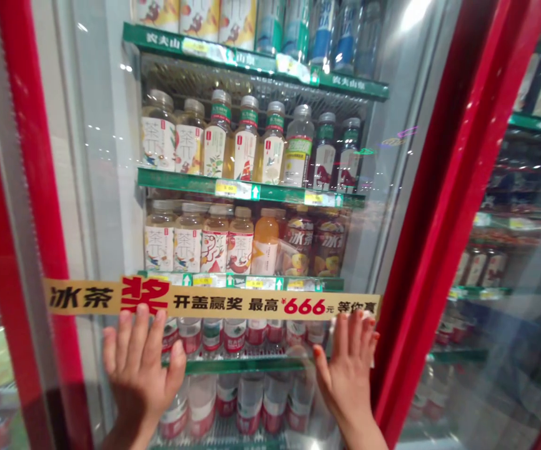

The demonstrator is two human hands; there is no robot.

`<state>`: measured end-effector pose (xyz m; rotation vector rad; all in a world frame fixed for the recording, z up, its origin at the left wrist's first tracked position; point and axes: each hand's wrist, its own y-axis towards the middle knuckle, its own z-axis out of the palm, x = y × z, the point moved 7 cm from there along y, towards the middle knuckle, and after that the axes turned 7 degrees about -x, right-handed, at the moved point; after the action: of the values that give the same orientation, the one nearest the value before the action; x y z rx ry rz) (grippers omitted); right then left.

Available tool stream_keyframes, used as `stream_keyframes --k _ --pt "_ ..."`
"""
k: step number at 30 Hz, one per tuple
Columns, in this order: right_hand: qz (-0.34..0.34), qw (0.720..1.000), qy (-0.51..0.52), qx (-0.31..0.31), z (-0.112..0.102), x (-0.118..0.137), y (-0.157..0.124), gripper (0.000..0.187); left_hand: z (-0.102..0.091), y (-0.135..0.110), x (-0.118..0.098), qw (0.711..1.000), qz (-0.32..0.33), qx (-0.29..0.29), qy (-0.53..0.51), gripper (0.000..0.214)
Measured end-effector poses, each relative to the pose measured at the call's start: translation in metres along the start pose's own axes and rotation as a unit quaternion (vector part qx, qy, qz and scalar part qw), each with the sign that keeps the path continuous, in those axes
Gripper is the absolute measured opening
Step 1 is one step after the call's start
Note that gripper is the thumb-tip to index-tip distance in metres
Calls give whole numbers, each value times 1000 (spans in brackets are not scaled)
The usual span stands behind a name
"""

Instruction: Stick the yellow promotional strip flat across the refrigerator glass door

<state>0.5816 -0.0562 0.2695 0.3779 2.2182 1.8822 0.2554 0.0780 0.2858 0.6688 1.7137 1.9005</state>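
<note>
The left hand (139,369) and the right hand (348,369) are open wide, fingers spread, and hold nothing. Both rest flat against the glass door (97,206) of a drinks cooler. The fingertips of each hand overlap the lower edge of a yellow promotional strip (214,299) stuck across the glass. The right hand sits just beside the red door frame (434,206). Between the hands, behind the glass, stand rows of bottled drinks (250,400) on a green-edged shelf (245,365). Above the strip, further from the hands, bottled teas (188,140) fill the higher shelves. Beyond the red frame, right of the right hand, a second glass-fronted section (500,275) shows more stocked shelves
</note>
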Motion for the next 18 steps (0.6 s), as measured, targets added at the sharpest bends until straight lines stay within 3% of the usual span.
stream_keyframes --k 2,4,6,9,11,13,16,18 --pt "73 997 4 -12 -2 -8 24 82 0 1 -1 1000 1 -5 2 88" --pt "72 997 15 -26 -2 16 46 82 1 3 -2 1000 7 -3 4 88" --pt "1 999 28 -31 -2 62 49 83 1 4 -4 1000 12 1 5 88" --pt "-119 991 44 -31 -4 111 14 81 -1 6 -6 1000 14 -4 5 89" --pt "-139 989 42 -33 -5 107 -10 82 -3 7 -7 1000 13 -7 5 87" --pt "-94 995 26 -34 -6 78 -13 82 -2 7 -7 1000 11 -9 4 85" --pt "33 999 12 -36 -5 40 23 80 -1 7 -7 1000 4 -13 2 83" --pt "70 997 19 -40 -4 49 53 80 -1 6 -6 1000 -7 -17 -3 81"
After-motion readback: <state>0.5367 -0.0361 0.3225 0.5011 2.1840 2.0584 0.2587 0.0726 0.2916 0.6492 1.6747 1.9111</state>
